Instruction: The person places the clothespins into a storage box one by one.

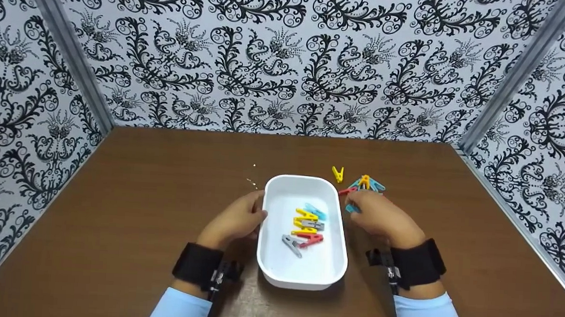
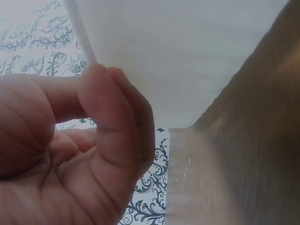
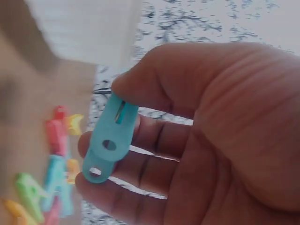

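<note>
A white rectangular tub (image 1: 301, 270) stands on the wooden table, holding several clothespins in yellow, red, grey and blue. My left hand (image 1: 236, 219) pinches the tub's left rim between thumb and curled fingers, as the left wrist view shows close up. To the right of the tub, my right hand (image 1: 381, 217) holds a light blue clothespin (image 3: 110, 133) between thumb and fingers. Past that hand lies a small pile of clothespins (image 1: 366, 183) in blue, orange and red, partly hidden by it. In the right wrist view a green clothespin (image 3: 30, 194) also shows there.
A single yellow clothespin (image 1: 338, 174) lies on the table (image 1: 165, 181) behind the pile. Patterned black-and-white walls (image 1: 278, 57) with grey corner posts enclose the table at the back and sides. Small bright specks (image 1: 251, 182) show left of the tub.
</note>
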A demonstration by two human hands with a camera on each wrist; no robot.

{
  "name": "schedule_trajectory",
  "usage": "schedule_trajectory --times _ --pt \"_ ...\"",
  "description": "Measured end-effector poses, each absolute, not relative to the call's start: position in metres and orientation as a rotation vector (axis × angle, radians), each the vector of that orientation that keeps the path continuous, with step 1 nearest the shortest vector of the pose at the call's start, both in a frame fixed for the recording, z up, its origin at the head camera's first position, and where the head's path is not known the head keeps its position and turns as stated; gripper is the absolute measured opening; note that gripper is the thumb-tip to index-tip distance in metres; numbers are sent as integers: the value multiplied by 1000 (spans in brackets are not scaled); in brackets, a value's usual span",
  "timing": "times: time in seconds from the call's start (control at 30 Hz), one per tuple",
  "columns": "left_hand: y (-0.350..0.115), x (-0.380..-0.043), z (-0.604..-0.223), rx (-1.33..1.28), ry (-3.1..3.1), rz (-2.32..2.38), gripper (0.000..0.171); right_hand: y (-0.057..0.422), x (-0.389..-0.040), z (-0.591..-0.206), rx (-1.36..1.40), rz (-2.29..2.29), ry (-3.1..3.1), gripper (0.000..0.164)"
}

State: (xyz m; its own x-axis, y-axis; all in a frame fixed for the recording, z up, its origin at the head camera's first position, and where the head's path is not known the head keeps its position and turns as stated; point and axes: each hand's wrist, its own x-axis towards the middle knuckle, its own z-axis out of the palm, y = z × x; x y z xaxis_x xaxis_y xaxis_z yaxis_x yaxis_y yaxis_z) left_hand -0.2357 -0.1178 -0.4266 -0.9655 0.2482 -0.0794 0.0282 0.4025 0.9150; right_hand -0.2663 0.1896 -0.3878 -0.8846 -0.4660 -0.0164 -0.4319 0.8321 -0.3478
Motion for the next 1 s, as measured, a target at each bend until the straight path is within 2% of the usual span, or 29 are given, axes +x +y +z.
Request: schedule_trajectory --times 0.17,0.37,0.5,0.77,1.0 --pt "-119 -236 -426 236 2448 1606 53 182 -255 -369 -758 -546 2954 21" --pt "-119 -235 -427 230 2430 1623 54 157 -248 -361 -882 -595 2972 18" --pt "-119 -234 -427 243 2404 1664 53 137 -250 -363 -1000 -593 2949 15" --pt "-119 -233 -426 230 2377 1693 54 104 -254 -376 -881 -528 2905 22" --pt "-119 -235 -427 246 2377 1671 54 94 -257 -395 -872 -414 2799 26"
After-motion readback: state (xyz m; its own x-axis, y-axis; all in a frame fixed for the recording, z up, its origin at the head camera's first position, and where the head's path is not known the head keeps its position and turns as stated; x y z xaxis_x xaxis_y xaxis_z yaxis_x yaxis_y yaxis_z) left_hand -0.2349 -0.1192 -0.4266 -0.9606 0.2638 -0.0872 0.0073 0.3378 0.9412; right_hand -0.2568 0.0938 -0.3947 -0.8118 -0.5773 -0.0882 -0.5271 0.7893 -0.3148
